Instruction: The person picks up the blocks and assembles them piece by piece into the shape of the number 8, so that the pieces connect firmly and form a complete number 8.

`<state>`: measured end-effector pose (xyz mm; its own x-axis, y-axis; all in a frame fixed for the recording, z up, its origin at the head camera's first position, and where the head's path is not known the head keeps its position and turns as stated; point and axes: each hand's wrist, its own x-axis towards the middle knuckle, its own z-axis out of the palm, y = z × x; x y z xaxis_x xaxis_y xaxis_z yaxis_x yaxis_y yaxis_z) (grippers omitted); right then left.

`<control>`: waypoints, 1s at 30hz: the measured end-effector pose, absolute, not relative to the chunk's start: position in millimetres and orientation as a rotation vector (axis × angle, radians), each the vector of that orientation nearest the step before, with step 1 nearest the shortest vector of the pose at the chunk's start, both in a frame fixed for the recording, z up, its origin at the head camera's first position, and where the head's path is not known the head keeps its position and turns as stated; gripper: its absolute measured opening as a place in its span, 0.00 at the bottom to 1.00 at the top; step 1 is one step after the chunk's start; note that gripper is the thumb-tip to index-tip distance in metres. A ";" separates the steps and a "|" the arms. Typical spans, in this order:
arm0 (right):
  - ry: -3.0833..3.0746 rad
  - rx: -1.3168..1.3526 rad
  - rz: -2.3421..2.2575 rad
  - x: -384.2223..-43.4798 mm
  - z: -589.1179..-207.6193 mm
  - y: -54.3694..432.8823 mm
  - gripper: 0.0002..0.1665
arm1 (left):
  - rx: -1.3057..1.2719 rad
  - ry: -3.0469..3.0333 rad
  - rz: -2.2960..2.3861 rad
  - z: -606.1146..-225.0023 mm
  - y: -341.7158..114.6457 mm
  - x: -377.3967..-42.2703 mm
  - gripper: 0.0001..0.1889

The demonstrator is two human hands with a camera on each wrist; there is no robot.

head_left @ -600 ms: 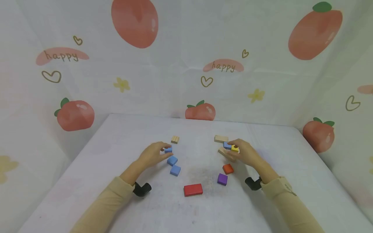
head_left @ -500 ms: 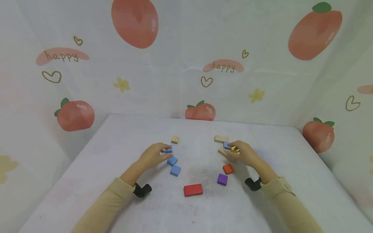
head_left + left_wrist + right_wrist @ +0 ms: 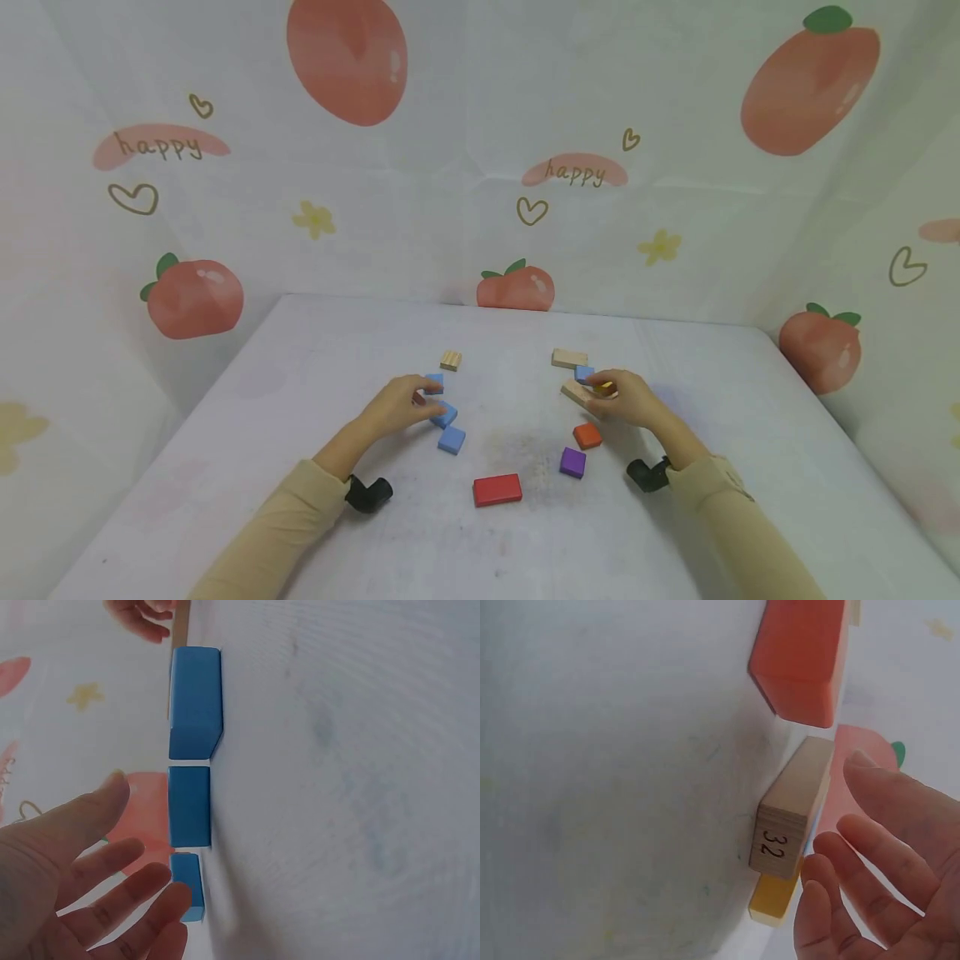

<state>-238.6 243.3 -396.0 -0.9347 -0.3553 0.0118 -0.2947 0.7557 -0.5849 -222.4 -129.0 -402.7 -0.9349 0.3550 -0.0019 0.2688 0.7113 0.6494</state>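
My left hand hovers by a row of blue blocks, thumb and fingers apart and holding nothing. Nearest its fingers are the far blue block and the middle blue block; the near blue block lies closer to me. On the other side, my right hand is held loosely beside a plain wooden block marked 32 on its end. The right wrist view shows no block in its grasp. Partly hidden behind those fingers is a yellow block, and a blue block sits just beyond.
Farther back lie a ridged wooden block and another plain wooden block. Toward me on the right are an orange-red block and a purple block. A long red block lies front and centre on the white table.
Both hands have come down and slightly toward me, the left uncovering more of the far blue block. The right now covers more of the yellow block. No block has visibly shifted.
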 end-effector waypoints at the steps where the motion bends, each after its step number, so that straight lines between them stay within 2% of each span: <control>1: 2.836 -0.511 -0.926 -238.9 -396.4 243.2 0.23 | 0.519 2.782 1.035 -403.9 -129.7 -223.0 0.21; 30: 2.758 -0.308 -0.961 -247.5 -404.2 243.7 0.22 | 0.586 2.675 1.058 -413.4 -132.6 -230.0 0.20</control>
